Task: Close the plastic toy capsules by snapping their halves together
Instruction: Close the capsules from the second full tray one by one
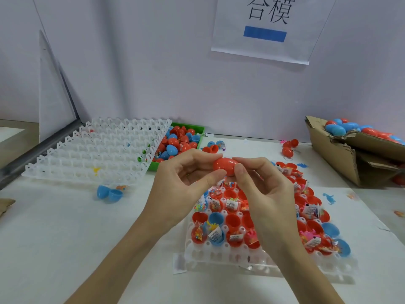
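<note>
Red capsule (225,167) pinched between left hand (182,183) and right hand (260,189) — halves possibly misaligned if squeezed crooked; seam left unsnapped.

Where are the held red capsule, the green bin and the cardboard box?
red capsule (225,166): head view, middle of its shell between both hands.
green bin (190,126): head view, far rim.
cardboard box (335,161): head view, near side wall.
</note>
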Motion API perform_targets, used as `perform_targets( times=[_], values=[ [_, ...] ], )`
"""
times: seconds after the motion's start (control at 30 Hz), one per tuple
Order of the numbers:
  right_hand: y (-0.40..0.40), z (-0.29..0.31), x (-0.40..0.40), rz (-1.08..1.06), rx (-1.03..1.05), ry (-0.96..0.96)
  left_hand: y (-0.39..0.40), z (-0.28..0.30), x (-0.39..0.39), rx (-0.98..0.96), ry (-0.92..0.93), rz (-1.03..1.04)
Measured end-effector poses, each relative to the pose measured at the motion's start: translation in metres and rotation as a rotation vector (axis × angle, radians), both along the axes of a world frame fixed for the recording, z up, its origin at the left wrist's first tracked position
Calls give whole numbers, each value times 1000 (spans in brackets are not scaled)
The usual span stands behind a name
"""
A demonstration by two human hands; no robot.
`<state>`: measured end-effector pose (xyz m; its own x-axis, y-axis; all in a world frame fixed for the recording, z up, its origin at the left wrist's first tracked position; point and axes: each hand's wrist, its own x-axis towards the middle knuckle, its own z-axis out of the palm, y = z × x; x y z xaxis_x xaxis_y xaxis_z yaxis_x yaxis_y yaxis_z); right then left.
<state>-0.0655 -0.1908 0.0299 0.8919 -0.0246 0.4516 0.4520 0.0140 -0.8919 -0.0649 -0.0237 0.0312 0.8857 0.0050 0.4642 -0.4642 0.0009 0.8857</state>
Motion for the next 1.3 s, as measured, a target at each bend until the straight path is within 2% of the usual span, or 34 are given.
perform_targets(
  times=[0.17,0.43,0.63,0.73,0.83,0.97,1.07,1.3],
  values=[
    [0,0,-2,-43,-45,-63,0,-1,0,20,-15,5],
    [1,-1,-1,43,76,79,-4,-2,1,19,7,-20],
    [1,-1,-2,-5,28,-3,0,-2,1,6,26,-13],
    [1,-2,-1,37,33,44,4,-2,3,21,14,-22],
    [2,0,0,177,134,233,7,-2,4,73,1,-32],
    [-1,3,4,413,433,467,2,-6,3,268,-88,56],
    [-2,3,5,612,550,539,-3,-6,-2,314,-167,37],
    [0,-8,9,841,698,641,-3,-1,-5,339,-223,13]
  ],
)
